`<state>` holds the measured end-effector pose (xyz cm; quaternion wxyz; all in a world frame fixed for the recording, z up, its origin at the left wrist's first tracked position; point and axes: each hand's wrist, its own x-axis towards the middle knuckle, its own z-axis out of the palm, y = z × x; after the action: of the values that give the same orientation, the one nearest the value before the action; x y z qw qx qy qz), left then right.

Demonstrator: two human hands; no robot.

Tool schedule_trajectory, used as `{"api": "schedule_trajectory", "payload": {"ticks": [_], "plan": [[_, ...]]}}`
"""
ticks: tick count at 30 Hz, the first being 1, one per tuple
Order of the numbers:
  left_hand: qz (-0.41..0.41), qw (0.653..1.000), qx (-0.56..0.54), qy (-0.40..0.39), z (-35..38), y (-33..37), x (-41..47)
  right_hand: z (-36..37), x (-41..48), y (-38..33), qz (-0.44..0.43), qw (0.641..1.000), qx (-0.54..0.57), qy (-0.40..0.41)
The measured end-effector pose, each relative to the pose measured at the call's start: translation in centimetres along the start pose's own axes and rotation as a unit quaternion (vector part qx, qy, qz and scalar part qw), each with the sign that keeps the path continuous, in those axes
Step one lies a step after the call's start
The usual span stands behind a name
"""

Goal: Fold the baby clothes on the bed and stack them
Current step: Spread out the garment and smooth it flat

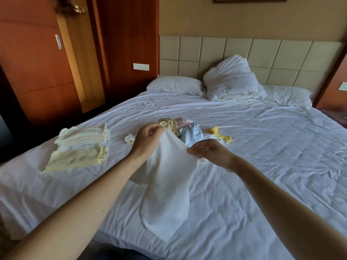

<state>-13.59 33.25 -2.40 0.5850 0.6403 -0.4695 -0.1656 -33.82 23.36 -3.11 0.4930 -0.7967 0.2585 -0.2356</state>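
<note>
A white baby garment (167,181) hangs above the bed (262,166), held up by its top edge. My left hand (146,139) pinches its upper left corner and my right hand (210,152) pinches its upper right corner. Behind my hands lies a loose pile of unfolded baby clothes (187,130) in yellow, pink and light blue. A yellow piece (219,135) lies to the right of that pile. A small white and yellow piece (130,138) lies left of it. On the left of the bed sits a stack of folded cream and yellow clothes (80,147).
White pillows (174,85) and a bunched duvet (232,81) rest against the padded headboard (262,51). A wooden wardrobe (37,72) stands along the left side of the bed. The wrinkled sheet stretches wide to the right.
</note>
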Motion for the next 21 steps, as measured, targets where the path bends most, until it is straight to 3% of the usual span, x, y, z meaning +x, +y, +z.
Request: {"api": "schedule_trajectory", "payload": {"ticks": [5,12,21], "plan": [[0.023,0.997,0.055,0.044,-0.7,0.1,1.4,-1.4,-0.4,0.2,0.043,0.997,-0.059,-0.037],[-0.015,0.982,0.186,0.018,-1.5,-3.8,0.8,-1.5,-1.2,2.5,0.112,0.983,-0.126,-0.073],[-0.023,0.964,0.264,-0.020,-0.9,-7.6,-1.7,0.5,-1.5,4.8,0.138,0.952,-0.251,-0.104]]}}
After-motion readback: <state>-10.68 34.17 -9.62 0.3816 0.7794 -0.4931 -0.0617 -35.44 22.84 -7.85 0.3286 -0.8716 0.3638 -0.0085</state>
